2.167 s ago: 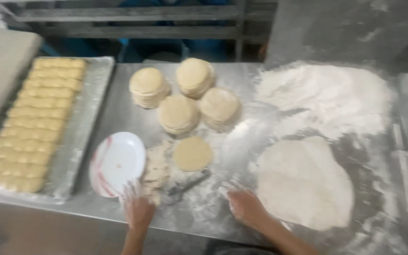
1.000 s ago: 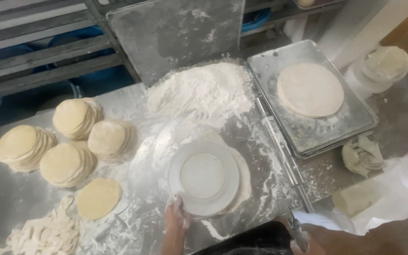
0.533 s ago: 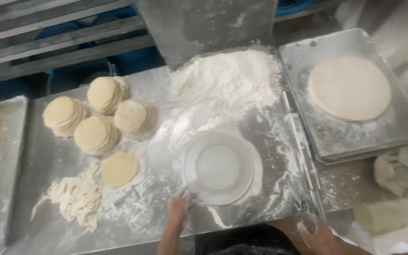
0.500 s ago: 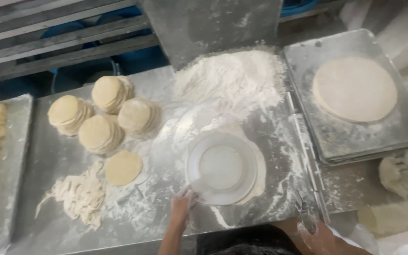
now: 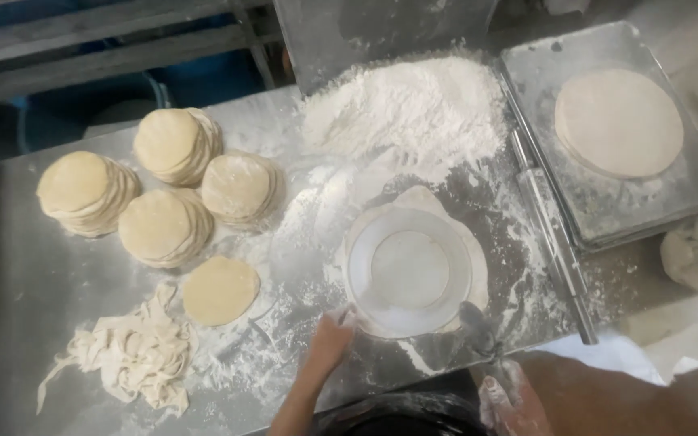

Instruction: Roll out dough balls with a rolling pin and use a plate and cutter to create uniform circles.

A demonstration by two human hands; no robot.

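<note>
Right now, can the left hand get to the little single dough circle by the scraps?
Probably yes. The left hand rests at the plate's near edge, and the single dough circle lies just to its left. Only floury table lies between them, nothing standing in the way.

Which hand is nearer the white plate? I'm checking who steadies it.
Left. The left hand touches the white plate at its lower-left rim; the right hand hangs below its lower-right edge, apart.

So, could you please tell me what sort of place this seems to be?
Probably a commercial bakery or flatbread kitchen: a floured steel table holds stacks of dough discs, a flour heap, a rolling pin, and the left hand touches a plate lying on rolled dough.
</note>
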